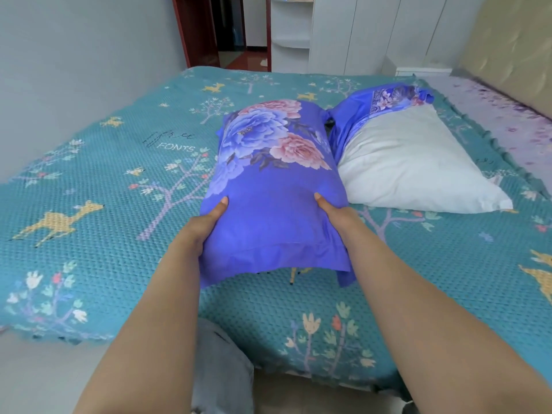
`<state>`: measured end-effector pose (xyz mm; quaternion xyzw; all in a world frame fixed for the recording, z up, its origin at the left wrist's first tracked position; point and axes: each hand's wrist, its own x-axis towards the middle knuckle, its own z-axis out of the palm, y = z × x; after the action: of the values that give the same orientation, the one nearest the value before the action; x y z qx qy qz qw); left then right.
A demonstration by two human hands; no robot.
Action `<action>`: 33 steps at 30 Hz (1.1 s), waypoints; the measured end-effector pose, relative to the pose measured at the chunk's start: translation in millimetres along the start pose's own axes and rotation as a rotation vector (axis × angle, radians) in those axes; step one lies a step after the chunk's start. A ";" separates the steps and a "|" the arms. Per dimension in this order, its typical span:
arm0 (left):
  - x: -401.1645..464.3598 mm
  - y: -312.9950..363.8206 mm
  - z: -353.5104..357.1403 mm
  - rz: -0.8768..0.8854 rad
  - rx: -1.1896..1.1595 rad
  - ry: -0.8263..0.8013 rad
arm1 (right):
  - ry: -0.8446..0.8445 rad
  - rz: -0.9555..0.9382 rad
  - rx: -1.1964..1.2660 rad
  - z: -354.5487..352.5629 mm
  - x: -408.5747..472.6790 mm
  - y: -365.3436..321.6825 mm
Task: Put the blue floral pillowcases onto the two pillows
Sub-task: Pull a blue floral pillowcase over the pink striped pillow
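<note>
A pillow inside a blue floral pillowcase [268, 186] is held a little above the bed, its flap end towards me. My left hand [206, 225] grips its left side, thumb on top. My right hand [331, 213] grips its right side the same way. To the right lies a bare white pillow [409, 162] on the bed. The second blue floral pillowcase [373, 106] lies crumpled at that pillow's far end and along its left edge.
The bed carries a teal bedspread [104, 180] with deer and trees. A beige headboard [507, 49] stands at the right, a white wardrobe [358, 31] and an open doorway [239, 28] behind. My knee in jeans [221, 369] is at the bed's near edge.
</note>
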<state>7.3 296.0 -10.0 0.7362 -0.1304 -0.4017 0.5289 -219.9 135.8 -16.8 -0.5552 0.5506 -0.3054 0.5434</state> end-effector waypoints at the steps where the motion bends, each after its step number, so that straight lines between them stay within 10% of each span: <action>1: -2.1 3.8 1.5 0.055 -0.033 0.024 | 0.000 -0.031 0.015 2.8 -1.6 -3.2; 13: 10.2 80.5 -94.1 0.726 -0.044 0.526 | 0.116 -0.568 0.134 120.8 -51.7 -71.1; 20: 32.4 78.5 -212.5 0.612 0.391 0.981 | -0.314 -0.481 -0.030 236.0 -59.7 -75.2; 25: 59.6 41.1 -169.5 0.480 1.001 0.402 | -0.720 -0.312 -0.432 269.2 -72.7 -42.6; 33: 49.1 22.9 -90.5 0.538 1.106 0.505 | -0.675 -0.184 -0.574 200.9 -47.7 -32.5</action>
<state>110.2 317.3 -1.3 0.9124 -0.3686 0.0556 0.1691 -32.3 228.0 -18.7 -0.7985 0.3533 0.0108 0.4873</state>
